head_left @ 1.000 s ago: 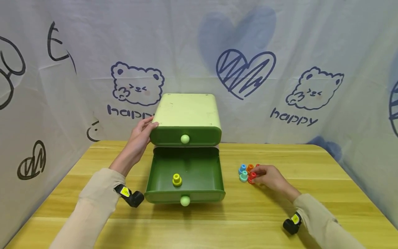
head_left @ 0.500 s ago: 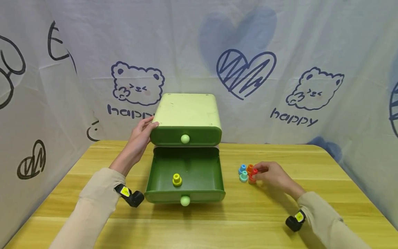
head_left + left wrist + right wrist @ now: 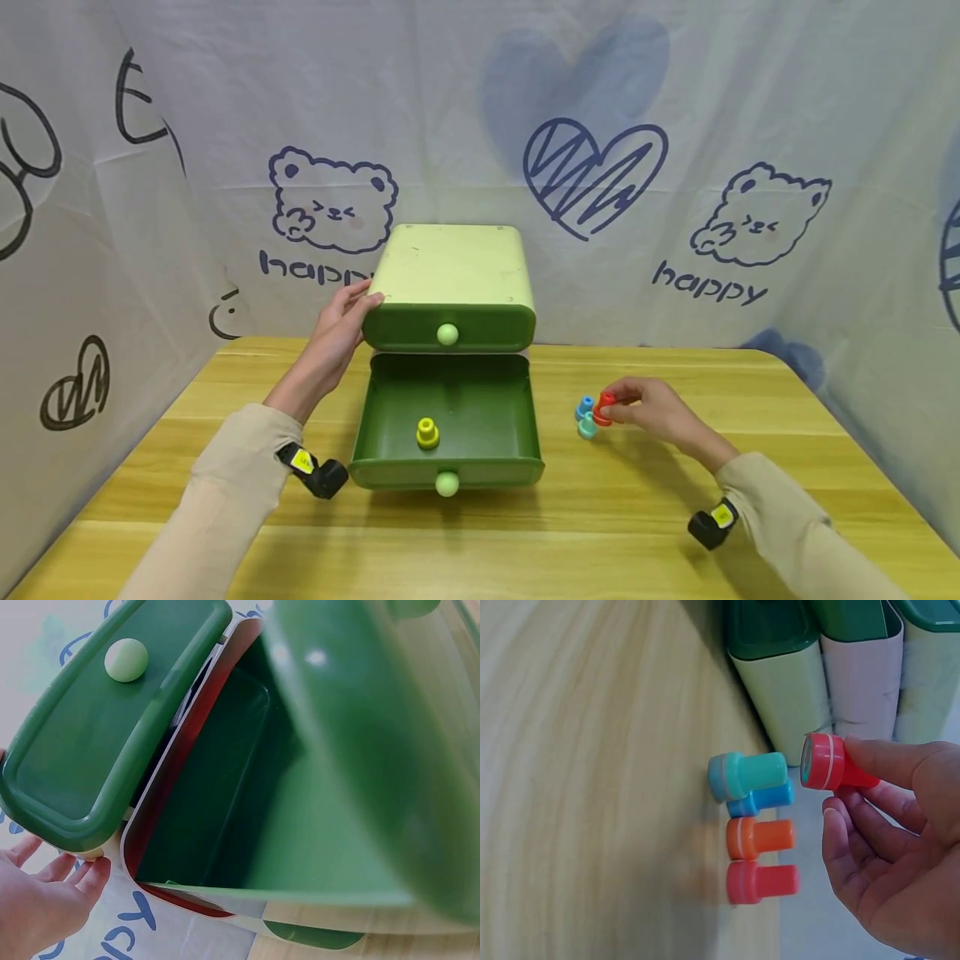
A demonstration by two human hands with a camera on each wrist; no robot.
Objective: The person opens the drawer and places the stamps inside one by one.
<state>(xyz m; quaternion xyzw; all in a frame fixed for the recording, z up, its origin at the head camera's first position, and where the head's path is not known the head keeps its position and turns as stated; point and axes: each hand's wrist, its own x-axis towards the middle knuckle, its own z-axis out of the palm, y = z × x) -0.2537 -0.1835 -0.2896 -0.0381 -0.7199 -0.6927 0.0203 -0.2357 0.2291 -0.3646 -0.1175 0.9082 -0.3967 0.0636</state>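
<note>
My right hand pinches a red toy stamp between thumb and fingers, lifted above the table. Under and beside it stand a teal stamp, a blue stamp, an orange stamp and a second red stamp; the last two are hidden in the head view. My left hand rests on the left side of a drawer cabinet, fingertips touching its upper tier in the left wrist view. A yellow stamp stands upright in the pulled-out green drawer.
The top drawer front with its round knob is closed. Its pulled-out neighbour juts toward me over the wooden table. A white cloth with drawings hangs behind and at both sides.
My right hand has lifted the red stamp off the table and moved it slightly up, over the other stamps. The left hand and the drawer have stayed put.
</note>
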